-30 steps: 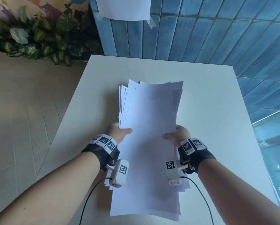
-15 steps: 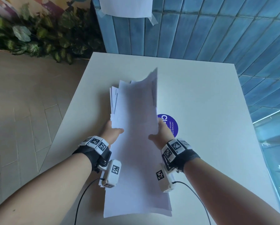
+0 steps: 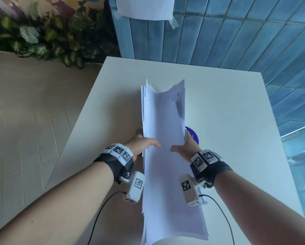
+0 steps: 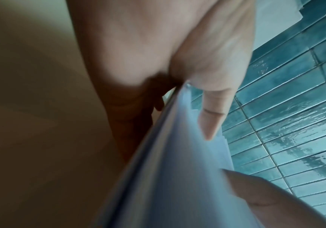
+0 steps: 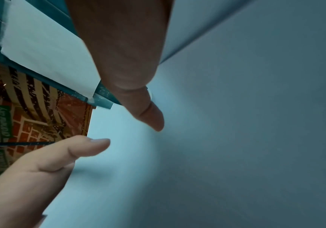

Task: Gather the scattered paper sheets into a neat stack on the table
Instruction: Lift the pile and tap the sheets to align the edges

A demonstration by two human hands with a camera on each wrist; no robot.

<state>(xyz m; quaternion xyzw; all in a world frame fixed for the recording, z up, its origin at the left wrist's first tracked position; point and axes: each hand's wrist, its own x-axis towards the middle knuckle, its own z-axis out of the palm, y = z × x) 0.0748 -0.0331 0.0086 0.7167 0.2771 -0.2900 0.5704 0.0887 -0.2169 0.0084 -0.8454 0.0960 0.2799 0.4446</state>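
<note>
Above the white table (image 3: 227,106), the bundle of paper sheets (image 3: 164,156) is held up between both hands, curved like a gutter, with its long sides raised. The left hand (image 3: 141,144) grips the left side of the bundle, thumb on the upper face and the other fingers below; the left wrist view shows this pinch clearly. The right hand (image 3: 187,145) holds the right side in the same way, its thumb (image 5: 144,111) lying on the top sheet. The two hands are apart, one on each side, and both are closed on the paper.

At the far end the sheet corners do not agree; several stick out at different heights, so the stack is not yet neat. Whether the near end touches the table, I cannot tell.

I judge that the step in hand is to square the bundle. To do it well, I would turn the sheets upright on one edge, loosen the grip a little so each sheet can slide, and tap the edge on the table some times, then repeat it on the neighbouring edge. A tight grip would keep the sheets uneven; a very loose one could let them fan out. A round blue sticker (image 3: 192,135) lies on the table just beside the right hand.
</note>
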